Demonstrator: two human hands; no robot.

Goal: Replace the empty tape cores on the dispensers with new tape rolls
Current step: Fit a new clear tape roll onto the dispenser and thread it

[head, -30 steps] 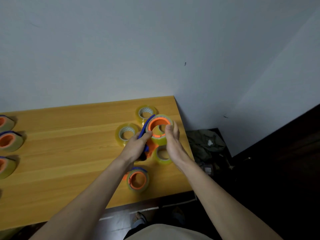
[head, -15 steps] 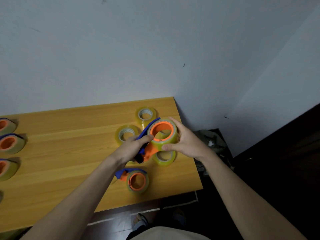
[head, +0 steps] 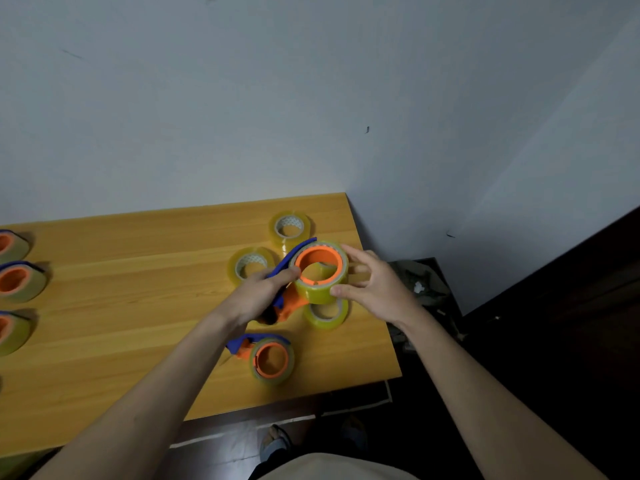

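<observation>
Along the left edge of the wooden surface I see three loaded dispensers lined up, each with a yellowish roll on an orange hub, partly cut off by the frame. Compared with half a second ago they sit in the same places, and the whole layout on the surface is unchanged.

Moving right, two loose tape rolls lie flat near the far edge, one behind the other. Just right of them my left hand grips the blue and orange handle of the held dispenser, thumb along the blue guard, as it did before. On its orange hub sits the new tape roll, raised above the surface.

My right hand has shifted: a moment ago the fingers wrapped the roll's far side, now they are spread, with thumb and forefinger pinching the roll's right rim and the other fingers lifted off.

Under the held roll another loose roll lies flat. Nearer me, a second loaded dispenser rests on its side, untouched.
</observation>
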